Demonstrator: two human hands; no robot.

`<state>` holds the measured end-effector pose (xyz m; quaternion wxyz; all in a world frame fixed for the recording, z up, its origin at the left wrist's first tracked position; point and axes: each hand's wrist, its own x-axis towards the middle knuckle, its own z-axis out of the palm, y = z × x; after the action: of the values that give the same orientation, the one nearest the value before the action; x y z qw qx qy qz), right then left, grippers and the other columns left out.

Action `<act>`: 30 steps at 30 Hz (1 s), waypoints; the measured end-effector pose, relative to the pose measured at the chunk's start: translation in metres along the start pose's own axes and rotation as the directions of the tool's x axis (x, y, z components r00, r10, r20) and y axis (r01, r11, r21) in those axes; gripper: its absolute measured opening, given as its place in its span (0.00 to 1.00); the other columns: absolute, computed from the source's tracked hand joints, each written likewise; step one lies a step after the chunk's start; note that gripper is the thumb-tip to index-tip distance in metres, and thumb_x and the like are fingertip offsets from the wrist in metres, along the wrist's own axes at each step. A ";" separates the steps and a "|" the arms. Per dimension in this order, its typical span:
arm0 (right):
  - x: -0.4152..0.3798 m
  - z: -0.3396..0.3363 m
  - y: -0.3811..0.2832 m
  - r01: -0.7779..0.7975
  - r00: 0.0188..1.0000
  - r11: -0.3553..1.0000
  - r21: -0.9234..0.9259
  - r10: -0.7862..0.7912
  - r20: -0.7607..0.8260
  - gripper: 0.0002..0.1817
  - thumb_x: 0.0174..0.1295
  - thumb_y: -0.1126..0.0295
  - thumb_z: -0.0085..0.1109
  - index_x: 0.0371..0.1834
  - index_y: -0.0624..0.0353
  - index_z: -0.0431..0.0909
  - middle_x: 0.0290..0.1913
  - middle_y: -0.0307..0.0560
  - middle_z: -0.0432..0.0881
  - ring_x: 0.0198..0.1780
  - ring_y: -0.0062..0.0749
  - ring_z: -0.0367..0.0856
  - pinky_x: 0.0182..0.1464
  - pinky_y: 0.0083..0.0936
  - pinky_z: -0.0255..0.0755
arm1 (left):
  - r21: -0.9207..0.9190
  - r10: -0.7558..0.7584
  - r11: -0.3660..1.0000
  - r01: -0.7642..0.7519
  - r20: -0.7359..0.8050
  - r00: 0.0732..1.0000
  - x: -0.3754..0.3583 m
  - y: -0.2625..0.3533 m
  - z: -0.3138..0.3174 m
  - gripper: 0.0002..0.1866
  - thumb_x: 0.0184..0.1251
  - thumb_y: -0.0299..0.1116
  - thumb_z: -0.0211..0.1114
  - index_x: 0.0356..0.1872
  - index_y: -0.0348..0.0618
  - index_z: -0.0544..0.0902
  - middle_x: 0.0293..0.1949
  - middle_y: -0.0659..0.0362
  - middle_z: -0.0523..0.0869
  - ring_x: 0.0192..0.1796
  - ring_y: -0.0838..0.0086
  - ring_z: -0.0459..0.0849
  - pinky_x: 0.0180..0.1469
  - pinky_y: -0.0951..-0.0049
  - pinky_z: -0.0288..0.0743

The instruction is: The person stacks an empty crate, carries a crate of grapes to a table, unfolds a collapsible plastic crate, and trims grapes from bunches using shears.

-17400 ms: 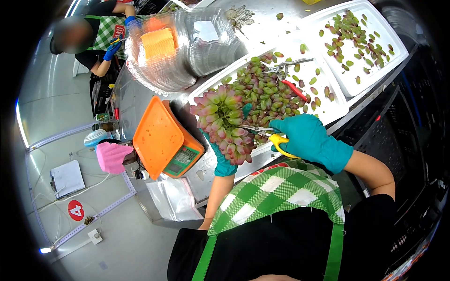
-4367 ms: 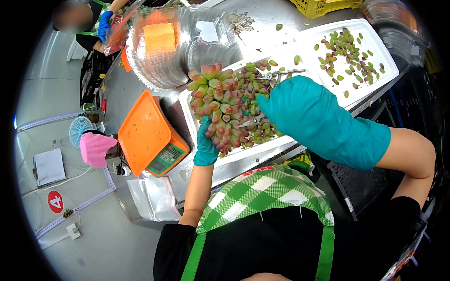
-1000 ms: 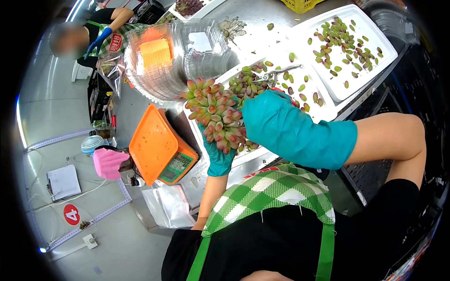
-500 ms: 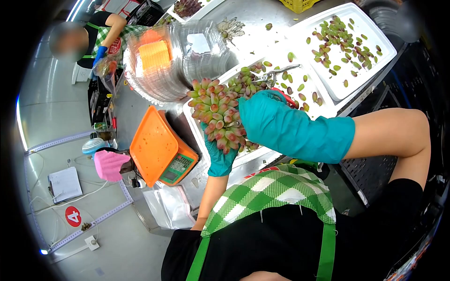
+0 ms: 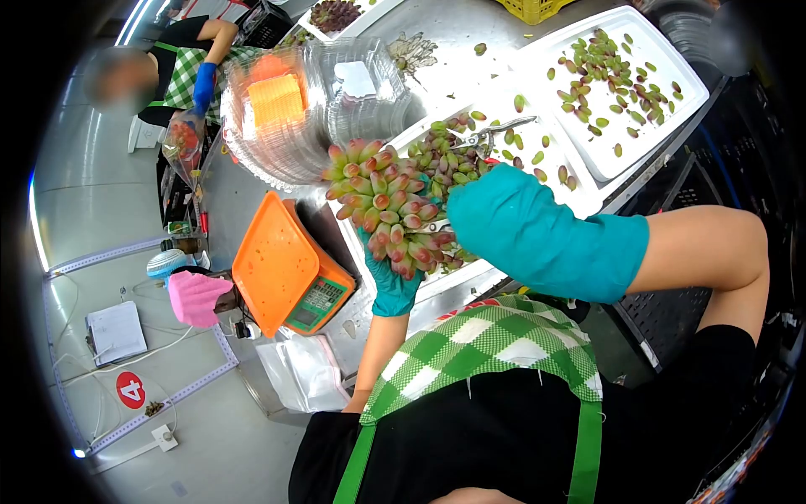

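My left hand (image 5: 393, 281), in a teal glove, holds a bunch of long green-and-red grapes (image 5: 378, 197) from below; the fruit hides most of its fingers. At the bunch's right side, my gloved right hand (image 5: 504, 214) is closed around scissors (image 5: 435, 227), whose metal blades show among the grapes. Its fingers are mostly hidden by the glove's back. Behind the hands, more grapes (image 5: 445, 151) lie in a white tray (image 5: 579, 160). A second pair of scissors (image 5: 495, 130), with metal blades or handles and red parts, rests there beside loose grapes.
An orange scale (image 5: 281, 265) stands left of the bunch, with clear plastic containers (image 5: 357, 105) behind it. Another white tray (image 5: 651, 155) with loose grapes is at the right. Plastic bags (image 5: 302, 370) lie near the front. A co-worker (image 5: 185, 76) stands at the far left.
My right hand has shifted slightly right and down, and the scissor blades now show more. The bunch has moved a little left. The co-worker's gloved hand has changed position.
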<state>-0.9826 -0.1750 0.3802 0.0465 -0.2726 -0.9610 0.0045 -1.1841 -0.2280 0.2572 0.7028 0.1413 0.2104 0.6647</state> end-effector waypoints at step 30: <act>-0.012 0.008 0.005 -0.097 0.990 0.938 0.334 0.057 0.129 0.13 0.43 0.63 0.59 0.17 0.61 0.70 0.15 0.49 0.71 0.17 0.42 0.73 0.18 0.34 0.65 | 0.073 0.057 0.996 -0.059 0.033 0.998 -0.002 0.007 -0.021 0.31 0.55 0.54 0.49 0.57 0.48 0.60 0.52 0.57 0.69 0.51 0.58 0.69 0.47 0.53 0.69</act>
<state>-0.9706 -0.1764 0.3710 0.0362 -0.2972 -0.9355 0.1877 -1.2008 -0.2310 0.2423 0.6807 0.1836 0.2197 0.6743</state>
